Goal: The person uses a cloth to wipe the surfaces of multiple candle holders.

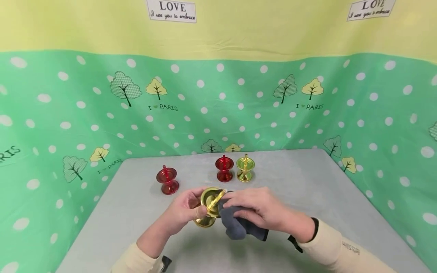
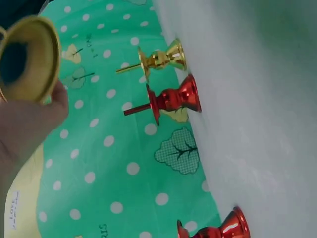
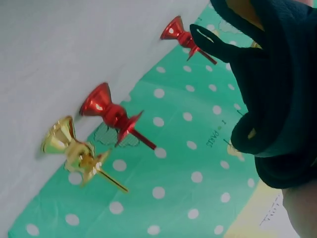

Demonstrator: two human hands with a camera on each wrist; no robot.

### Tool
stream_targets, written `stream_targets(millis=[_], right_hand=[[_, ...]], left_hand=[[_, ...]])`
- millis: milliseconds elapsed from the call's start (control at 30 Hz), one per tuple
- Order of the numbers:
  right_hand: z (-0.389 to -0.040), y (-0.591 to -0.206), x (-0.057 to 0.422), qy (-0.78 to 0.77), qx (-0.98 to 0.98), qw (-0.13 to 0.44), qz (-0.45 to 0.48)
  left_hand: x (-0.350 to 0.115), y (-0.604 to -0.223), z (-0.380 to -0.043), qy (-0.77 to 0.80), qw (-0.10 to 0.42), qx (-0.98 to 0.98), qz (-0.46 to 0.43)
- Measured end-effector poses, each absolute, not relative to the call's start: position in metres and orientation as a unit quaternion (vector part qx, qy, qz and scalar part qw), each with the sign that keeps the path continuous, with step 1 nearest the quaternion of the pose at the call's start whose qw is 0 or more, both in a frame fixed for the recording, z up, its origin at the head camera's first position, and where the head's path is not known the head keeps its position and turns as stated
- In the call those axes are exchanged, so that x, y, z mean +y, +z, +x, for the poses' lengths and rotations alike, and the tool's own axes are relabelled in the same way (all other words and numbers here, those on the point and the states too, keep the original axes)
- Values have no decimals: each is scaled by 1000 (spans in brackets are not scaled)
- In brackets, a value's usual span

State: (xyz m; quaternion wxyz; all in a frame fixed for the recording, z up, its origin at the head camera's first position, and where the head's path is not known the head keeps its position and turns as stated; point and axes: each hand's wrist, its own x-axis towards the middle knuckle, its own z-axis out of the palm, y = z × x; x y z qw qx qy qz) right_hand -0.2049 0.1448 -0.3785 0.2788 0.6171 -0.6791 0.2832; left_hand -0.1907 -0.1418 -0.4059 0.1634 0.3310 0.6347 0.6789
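A shiny gold candle holder (image 1: 205, 222) with a round dish and a central rod is held tilted in my left hand (image 1: 181, 212), the thumb at the dish's rim. My right hand (image 1: 261, 206) grips a dark grey-blue cloth (image 1: 235, 227) against the dish's right side, close to the rod. In the left wrist view the hollow underside of the held candle holder (image 2: 48, 59) shows above my left hand (image 2: 29, 119). The bunched cloth (image 3: 277, 104) covers most of my right hand in the right wrist view, and the held candle holder is nearly all hidden there.
Upright on the grey table (image 1: 112, 227) stand a red candle holder (image 1: 169, 187) at the left, another red candle holder (image 1: 224, 175) at the back middle, and a gold candle holder (image 1: 245, 175) just right of it. A green dotted curtain (image 1: 191, 125) rises behind the table.
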Motion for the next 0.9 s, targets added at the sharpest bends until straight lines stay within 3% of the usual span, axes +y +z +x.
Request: stream_targets(millis=[200,333,500,667,800,900], right_hand=[[-207,-366,150,215,-683,310,626],[-206,-364,147,175,-700,319,614],[-210,-375,148,233,-743,298,552],[-204,-397,140,348,-773,304,436],[-193,-408,122,446,-792,271,318],[-190,-412,111,457,-786,286,301]], left_hand=[[-139,-400,-195,644,253,610,386],[-139,-400,-195,632,278,610,388],[-136,-402,-195,672,191,626,345],[-125,-397,-191,741,90,633,205],[-112,-392,-192,797,60,588,125],[-104,-391,-192,812,51,575,94]])
